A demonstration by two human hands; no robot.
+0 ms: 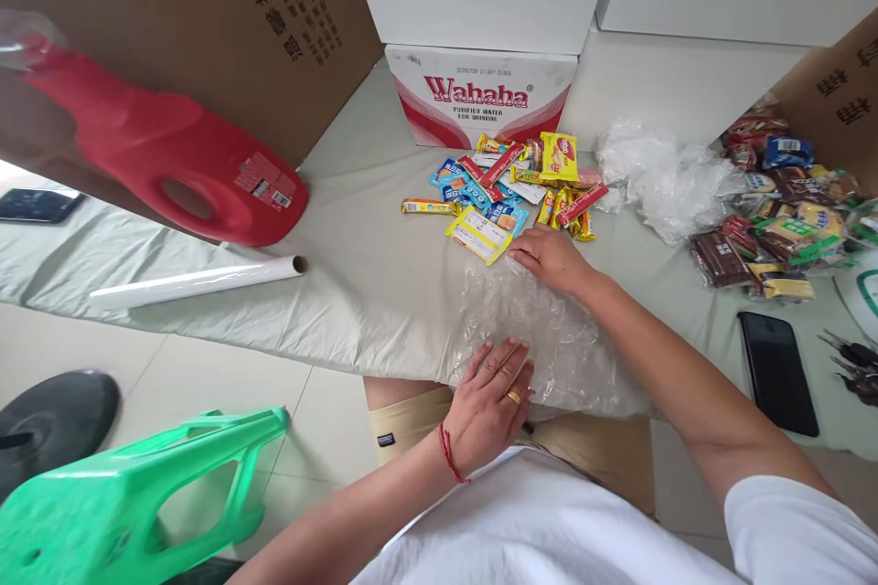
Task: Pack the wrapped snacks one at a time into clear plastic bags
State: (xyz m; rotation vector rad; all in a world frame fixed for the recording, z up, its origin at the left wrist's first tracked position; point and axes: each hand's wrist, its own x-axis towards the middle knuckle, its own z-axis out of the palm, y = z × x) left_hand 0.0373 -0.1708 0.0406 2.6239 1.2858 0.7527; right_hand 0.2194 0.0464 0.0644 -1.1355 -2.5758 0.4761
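A clear plastic bag (562, 338) lies flat on the cloth-covered table in front of me. My left hand (492, 402), with a ring and a red string bracelet, rests on the bag's near left part, fingers stretched out. At the bag's far edge, my right hand (552, 258) has its fingers pressed together on the plastic. Just beyond that hand is a pile of small snack packets, including a yellow and white packet (480, 235), blue packets (506, 218), red sticks (583, 204) and a yellow square packet (559, 156).
A white Wahaha box (484, 96) stands behind the pile. Crumpled clear plastic (672, 178) and more snacks (720, 258) lie right, above a black phone (778, 372). A red jug (206, 164) and white roll (198, 283) are left; a green stool (116, 494) stands below.
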